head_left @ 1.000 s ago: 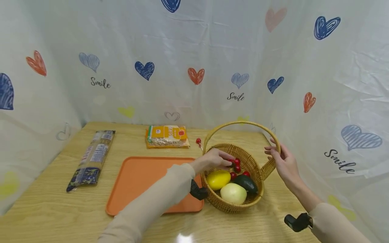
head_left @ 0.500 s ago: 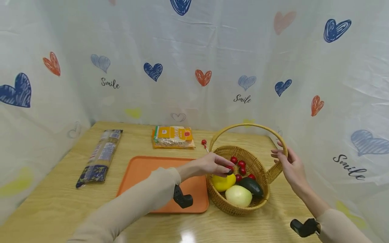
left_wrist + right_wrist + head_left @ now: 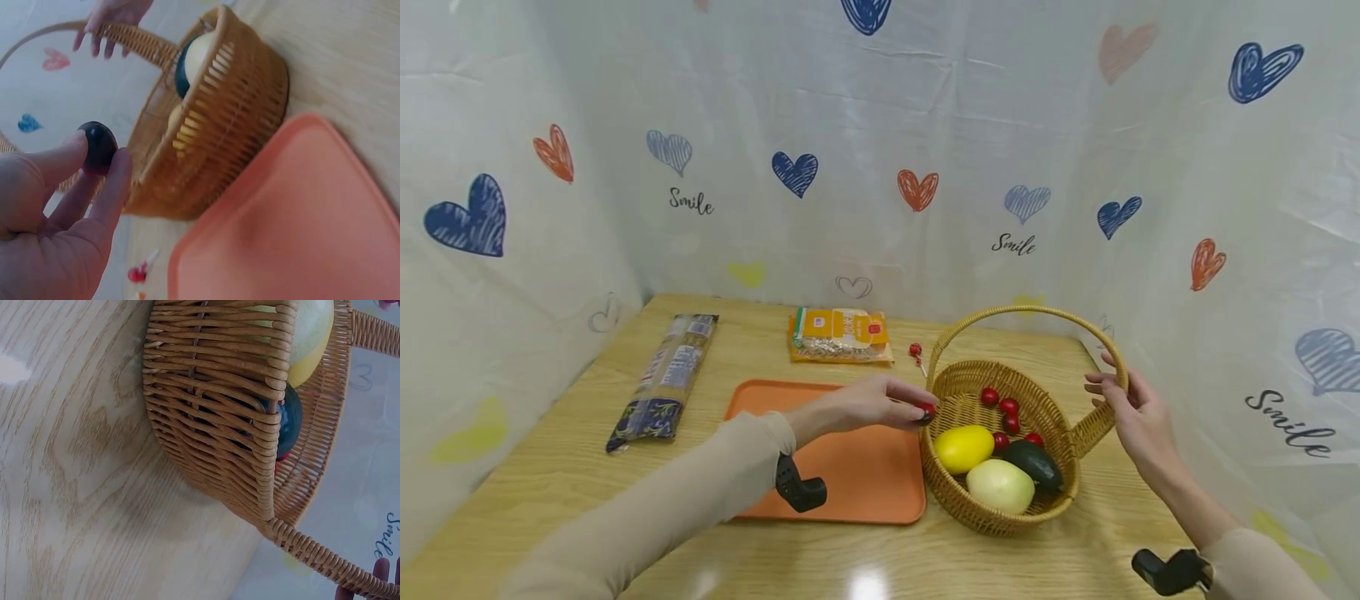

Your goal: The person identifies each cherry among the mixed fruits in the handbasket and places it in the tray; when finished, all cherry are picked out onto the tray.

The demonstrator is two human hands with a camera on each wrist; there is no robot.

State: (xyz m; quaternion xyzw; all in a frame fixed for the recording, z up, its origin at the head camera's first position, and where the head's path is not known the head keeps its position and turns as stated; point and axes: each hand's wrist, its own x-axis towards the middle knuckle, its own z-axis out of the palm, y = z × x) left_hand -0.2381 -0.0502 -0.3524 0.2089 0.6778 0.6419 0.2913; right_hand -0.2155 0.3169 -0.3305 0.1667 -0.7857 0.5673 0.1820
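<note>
Between thumb and fingers my left hand [image 3: 880,402] pinches a small round dark-red fruit [image 3: 99,147], close over the shared edge of the basket and tray. My right hand [image 3: 1144,417] holds the arched handle [image 3: 1026,309] of the wicker basket [image 3: 966,507] at its right side. Inside the basket lie a yellow oval fruit [image 3: 964,450], a pale green round one [image 3: 1002,488], a dark green oval one [image 3: 1034,467] and several small red fruits [image 3: 1009,407]. The orange tray [image 3: 872,483] lies left of the basket, partly hidden by my left arm.
An orange-and-clear food packet [image 3: 841,336] lies at the back of the wooden table [image 3: 760,558]. A long blue-and-clear packet [image 3: 668,375] lies on the left. A small red thing on a white stick [image 3: 916,351] is behind the basket. A heart-printed curtain [image 3: 737,242] surrounds the table.
My left hand has moved left from inside the basket to its left rim, with the small fruit in its fingers. My right hand stays on the handle. The head view has shifted slightly.
</note>
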